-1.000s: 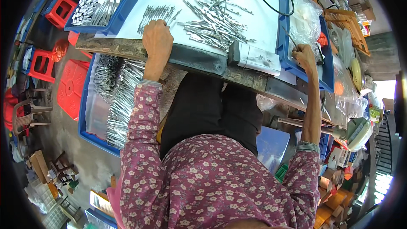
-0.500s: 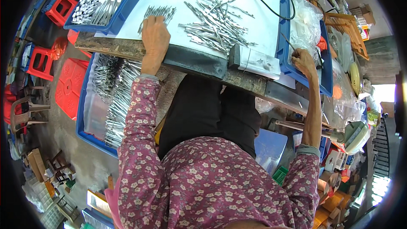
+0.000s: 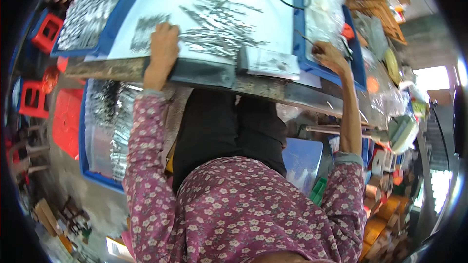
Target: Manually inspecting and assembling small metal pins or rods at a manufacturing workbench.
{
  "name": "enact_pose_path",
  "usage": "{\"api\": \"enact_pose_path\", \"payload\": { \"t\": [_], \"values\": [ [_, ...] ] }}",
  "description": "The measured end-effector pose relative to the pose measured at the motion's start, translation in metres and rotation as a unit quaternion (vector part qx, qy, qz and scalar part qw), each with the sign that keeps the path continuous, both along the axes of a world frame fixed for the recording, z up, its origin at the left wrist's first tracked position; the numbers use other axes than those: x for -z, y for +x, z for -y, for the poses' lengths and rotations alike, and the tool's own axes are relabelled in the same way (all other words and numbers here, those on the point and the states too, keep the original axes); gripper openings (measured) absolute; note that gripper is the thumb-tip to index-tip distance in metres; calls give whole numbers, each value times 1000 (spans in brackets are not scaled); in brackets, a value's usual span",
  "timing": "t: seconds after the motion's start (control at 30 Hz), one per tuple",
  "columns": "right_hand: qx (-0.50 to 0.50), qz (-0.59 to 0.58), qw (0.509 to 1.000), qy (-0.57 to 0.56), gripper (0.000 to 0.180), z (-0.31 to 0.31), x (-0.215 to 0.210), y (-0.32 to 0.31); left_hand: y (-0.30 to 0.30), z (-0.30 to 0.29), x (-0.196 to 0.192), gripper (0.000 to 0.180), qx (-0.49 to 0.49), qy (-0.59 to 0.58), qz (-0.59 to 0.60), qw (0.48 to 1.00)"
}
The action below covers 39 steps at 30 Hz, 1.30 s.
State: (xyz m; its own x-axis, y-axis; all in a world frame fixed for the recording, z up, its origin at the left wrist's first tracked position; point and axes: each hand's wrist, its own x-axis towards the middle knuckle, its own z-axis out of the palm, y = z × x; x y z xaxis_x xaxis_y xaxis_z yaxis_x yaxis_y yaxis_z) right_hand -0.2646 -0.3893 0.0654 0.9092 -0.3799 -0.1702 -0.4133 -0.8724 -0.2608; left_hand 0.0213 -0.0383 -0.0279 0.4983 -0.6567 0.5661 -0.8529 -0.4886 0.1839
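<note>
My left hand (image 3: 164, 46) rests at the near edge of the white table top (image 3: 278, 12), its fingers curled down. Whatever they may hold is hidden beneath the knuckles. Just left of it lies a small, neat row of thin metal pieces (image 3: 146, 31). To its right is a loose, crisscrossed pile of slim silvery metal strips (image 3: 219, 27). My right hand (image 3: 331, 57) is over the blue tray at the right, its fingers closed on a thin dark rod (image 3: 305, 38) that points up and left. The picture is somewhat blurred.
A block with a pale top (image 3: 270, 62) sits at the table's front edge. A blue bin (image 3: 105, 44) of stacked metal pieces stands far left, another blue bin (image 3: 87, 165) below. The right tray (image 3: 358, 70) holds plastic bags (image 3: 325, 12). A black cable loop (image 3: 282, 5) lies beside it.
The whole view has shifted, moving the table leftward in the picture. My left hand has moved right along the row of metal pieces, to its right side. My right hand keeps the rod.
</note>
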Motion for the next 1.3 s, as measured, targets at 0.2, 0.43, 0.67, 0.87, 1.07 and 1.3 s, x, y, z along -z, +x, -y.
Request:
{"api": "enact_pose_path", "payload": {
  "t": [0.2, 0.43, 0.67, 0.87, 1.07, 1.3],
  "values": [
    [-106, -38, 992, 54, 30, -6, -10, 5, -2, -16, -19, 9, 57, -1, -38, 998],
    [-55, -76, 995, 32, 28, -7, -17, -3, -33, -6, -54, 12, 105, -115, -147, 977],
    [-81, -5, 992, 100, 25, -6, -16, -9, -55, 3, -72, 12, 121, -172, -71, 975],
    [-33, 44, 994, 91, 21, 0, -16, -24, -68, 2, -87, 11, 119, -220, -36, 968],
    [42, 118, 982, 140, 15, -6, -20, -31, -92, 4, -94, 7, 127, -351, -328, 868],
    [104, 218, 942, 234, 16, -32, -39, -38, -120, 9, -99, 11, 176, -339, -506, 774]
  ]
}}
